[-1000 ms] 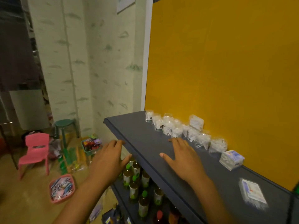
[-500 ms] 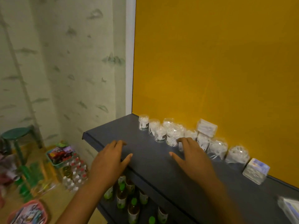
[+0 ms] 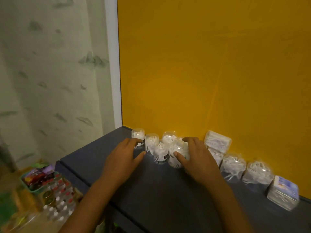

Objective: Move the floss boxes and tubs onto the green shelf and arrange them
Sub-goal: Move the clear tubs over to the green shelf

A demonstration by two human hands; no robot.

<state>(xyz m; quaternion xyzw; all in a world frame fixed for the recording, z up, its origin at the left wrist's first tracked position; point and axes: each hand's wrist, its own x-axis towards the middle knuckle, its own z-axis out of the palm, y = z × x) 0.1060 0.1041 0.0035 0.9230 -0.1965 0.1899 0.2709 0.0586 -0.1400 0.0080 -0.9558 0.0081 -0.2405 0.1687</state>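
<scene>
I can't read any text here. The dark labels on the clear tubs (image 3: 161,153) are too blurred. The print on the blue-white box (image 3: 283,193) is blurred too.

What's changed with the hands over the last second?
Both hands reached from the shelf's front edge to the tubs by the yellow wall. The left hand now touches the leftmost tub; the right hand rests against the front tub. No firm grip shows. The tubs and boxes have not visibly moved.

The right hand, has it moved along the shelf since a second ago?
Yes. The right hand has gone forward across the shelf toward the yellow wall, from open shelf to touching the clear tubs.
</scene>
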